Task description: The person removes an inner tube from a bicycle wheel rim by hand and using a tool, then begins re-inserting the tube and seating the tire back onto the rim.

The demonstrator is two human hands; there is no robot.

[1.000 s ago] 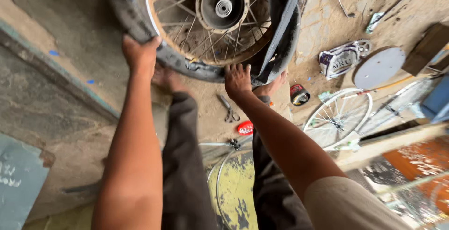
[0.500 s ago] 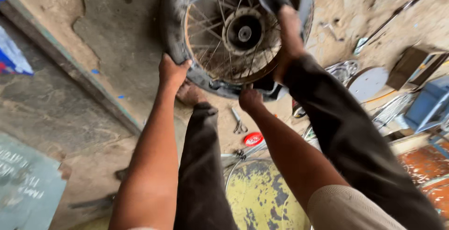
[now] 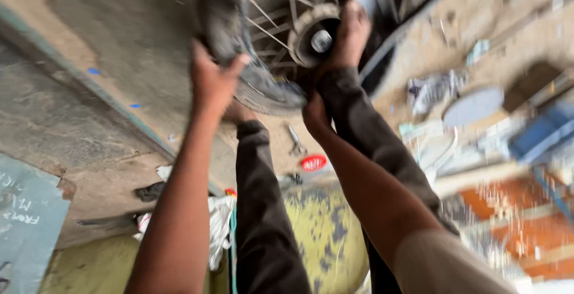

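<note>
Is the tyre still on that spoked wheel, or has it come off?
Still on, at least on the near side: the tyre wraps the wheel rim where the left hand grips it. The rest is blurred or out of frame.

You get soft, even daylight with no glare and only faint shadows. Motion blur smears everything, worst to the right of the wheel point(image 3: 287, 37); the floor left of it stays sharper.
</note>
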